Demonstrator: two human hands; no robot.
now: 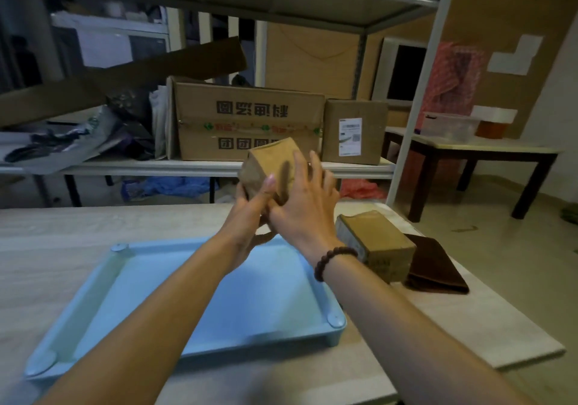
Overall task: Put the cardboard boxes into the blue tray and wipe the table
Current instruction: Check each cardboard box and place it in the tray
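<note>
Both hands hold a small cardboard box (271, 165) in the air, above the far edge of the blue tray (147, 282). The left hand (248, 217) grips it from below, with the fingers curled under it and the thumb lying on its front face. The right hand (305, 213) presses on its right side with straight, spread fingers. The tray lies in the middle of the table (59, 248). A second cardboard box (380, 243) stands near the right edge of the table, just beside the tray's far right corner. A folded brown cloth (436, 268) touches this box on its right side.
</note>
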